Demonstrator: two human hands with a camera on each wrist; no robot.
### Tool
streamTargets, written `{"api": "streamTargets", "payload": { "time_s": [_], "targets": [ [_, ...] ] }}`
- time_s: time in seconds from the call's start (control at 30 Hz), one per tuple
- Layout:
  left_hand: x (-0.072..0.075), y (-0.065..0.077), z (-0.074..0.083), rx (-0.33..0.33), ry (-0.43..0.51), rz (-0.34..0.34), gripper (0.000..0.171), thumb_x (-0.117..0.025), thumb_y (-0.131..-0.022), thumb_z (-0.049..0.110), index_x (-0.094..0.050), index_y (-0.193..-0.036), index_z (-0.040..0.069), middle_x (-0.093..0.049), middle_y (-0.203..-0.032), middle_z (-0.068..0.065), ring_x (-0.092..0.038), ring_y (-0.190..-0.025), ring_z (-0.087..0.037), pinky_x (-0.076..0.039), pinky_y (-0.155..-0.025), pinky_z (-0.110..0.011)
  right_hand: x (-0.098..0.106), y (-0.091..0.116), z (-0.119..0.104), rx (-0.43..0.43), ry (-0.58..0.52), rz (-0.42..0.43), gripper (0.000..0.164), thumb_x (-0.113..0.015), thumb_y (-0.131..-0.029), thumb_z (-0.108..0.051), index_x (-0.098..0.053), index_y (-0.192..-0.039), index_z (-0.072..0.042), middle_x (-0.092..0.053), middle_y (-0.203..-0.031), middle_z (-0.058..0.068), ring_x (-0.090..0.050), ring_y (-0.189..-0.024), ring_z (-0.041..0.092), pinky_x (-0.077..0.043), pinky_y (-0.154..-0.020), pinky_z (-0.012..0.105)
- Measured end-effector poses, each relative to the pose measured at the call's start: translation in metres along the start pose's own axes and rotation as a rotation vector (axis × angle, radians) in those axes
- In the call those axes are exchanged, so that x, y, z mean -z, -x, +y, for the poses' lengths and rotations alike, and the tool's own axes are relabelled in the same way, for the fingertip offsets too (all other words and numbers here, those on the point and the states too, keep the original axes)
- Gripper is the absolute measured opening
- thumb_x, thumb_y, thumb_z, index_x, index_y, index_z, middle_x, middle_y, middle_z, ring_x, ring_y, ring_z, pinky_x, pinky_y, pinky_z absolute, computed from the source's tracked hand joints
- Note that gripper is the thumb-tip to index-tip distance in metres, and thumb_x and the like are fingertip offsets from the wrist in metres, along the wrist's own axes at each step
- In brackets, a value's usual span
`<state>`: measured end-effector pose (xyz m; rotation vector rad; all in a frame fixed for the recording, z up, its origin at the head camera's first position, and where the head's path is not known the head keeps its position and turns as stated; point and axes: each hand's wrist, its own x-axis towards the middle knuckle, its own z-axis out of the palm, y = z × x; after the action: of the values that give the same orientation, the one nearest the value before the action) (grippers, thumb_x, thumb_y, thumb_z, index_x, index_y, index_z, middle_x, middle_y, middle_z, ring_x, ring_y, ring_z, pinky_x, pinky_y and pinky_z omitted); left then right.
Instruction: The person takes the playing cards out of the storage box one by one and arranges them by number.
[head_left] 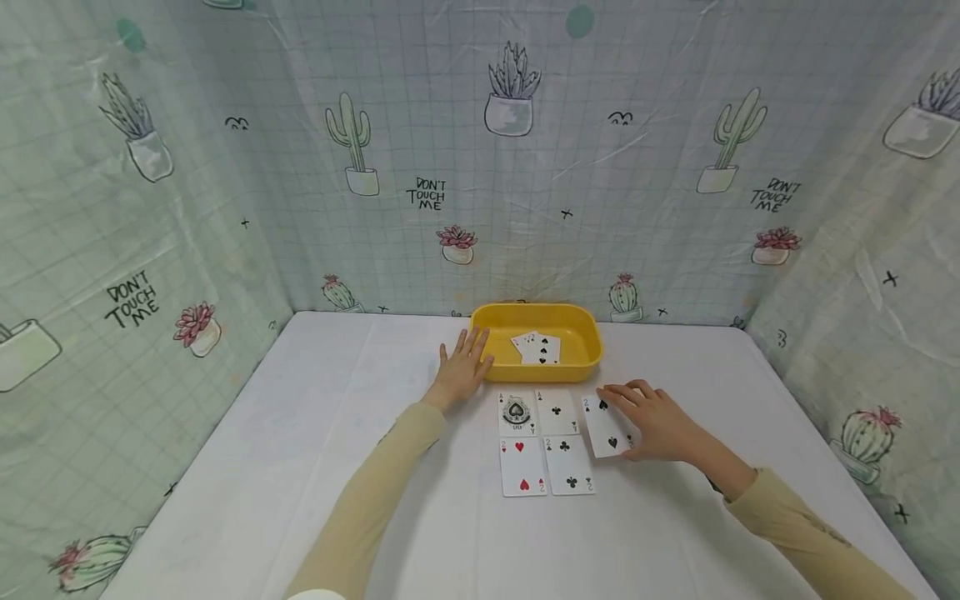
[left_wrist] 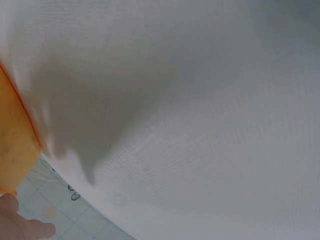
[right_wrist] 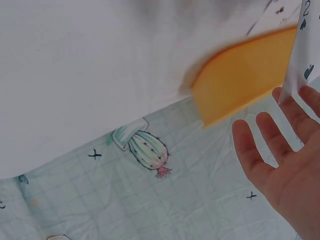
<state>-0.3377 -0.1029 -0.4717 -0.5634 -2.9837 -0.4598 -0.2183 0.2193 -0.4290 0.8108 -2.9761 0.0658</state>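
My right hand (head_left: 654,422) pinches a two of spades (head_left: 606,429) by its edges, thumb low and fingertips at the top. The card is slightly tilted, just right of four laid-out cards: ace of spades (head_left: 517,415), ace of clubs (head_left: 557,413), two of hearts (head_left: 522,468) and two of clubs (head_left: 570,467). In the right wrist view the two of spades (right_wrist: 300,55) shows at the fingertips. My left hand (head_left: 459,371) rests with spread fingers on the left end of a yellow tray (head_left: 540,372). Only fingertips of it show in the left wrist view.
Several playing cards (head_left: 542,348) lie overlapped inside the yellow tray. The tray stands at the back of the white table (head_left: 337,400), near a curtain (head_left: 420,108) printed with cacti. Similar curtain sides rise at left and right.
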Motion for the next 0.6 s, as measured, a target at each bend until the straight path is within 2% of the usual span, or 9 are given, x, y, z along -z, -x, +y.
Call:
{"api": "streamTargets", "payload": {
  "time_s": [0.33,0.6],
  "targets": [
    [0.000,-0.003,-0.003,0.012,0.023,-0.004,0.056,-0.027,-0.096,0.040,-0.007,-0.145,0.021,-0.008,-0.152,-0.004,-0.002,-0.140,-0.026,-0.009,-0.103,-0.064,-0.015,0.013,-0.001,-0.010,-0.009,-0.066,0.094,-0.081,-0.055,-0.041,-0.037,-0.136,-0.019,-0.042,-0.134,0.003,-0.037,-0.116,0.028,-0.038,-0.088,0.054],
    [-0.003,-0.003,-0.001,0.012,0.021,-0.007,0.056,-0.027,-0.096,0.040,-0.007,-0.145,0.021,-0.009,-0.152,-0.004,-0.005,-0.140,-0.028,-0.010,-0.103,-0.064,-0.022,0.019,-0.006,-0.087,-0.035,-0.163,0.093,-0.082,-0.054,-0.040,-0.039,-0.134,-0.019,-0.039,-0.137,0.006,-0.035,-0.120,0.032,-0.033,-0.093,0.060]
  ]
}}
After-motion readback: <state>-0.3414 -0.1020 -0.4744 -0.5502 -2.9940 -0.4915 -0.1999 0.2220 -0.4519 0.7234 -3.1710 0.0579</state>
